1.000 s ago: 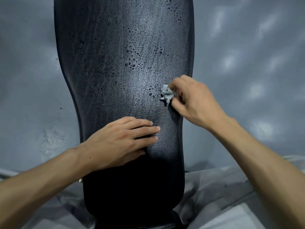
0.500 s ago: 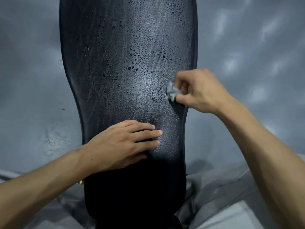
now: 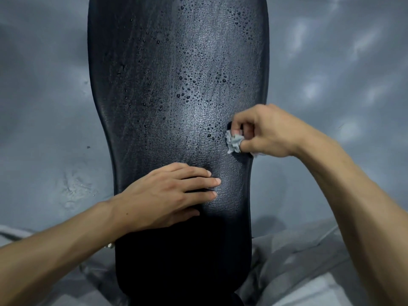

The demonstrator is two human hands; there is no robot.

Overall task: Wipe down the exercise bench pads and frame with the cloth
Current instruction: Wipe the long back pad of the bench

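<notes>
A long black bench pad (image 3: 176,89) runs up the middle of the head view, dotted with water droplets over its upper and middle surface. My right hand (image 3: 265,132) pinches a small crumpled grey cloth (image 3: 234,141) against the pad near its right edge. My left hand (image 3: 167,195) lies flat on the pad lower down, fingers straight and pointing right. The bench frame is hidden beneath the pad.
Grey floor (image 3: 44,107) spreads on both sides of the bench. Grey fabric of my clothing (image 3: 298,261) shows at the bottom right and bottom left, either side of the pad's near end.
My right hand with the cloth has shifted a little toward the pad's right edge and turned its wrist. My left hand has stayed flat in the same place.
</notes>
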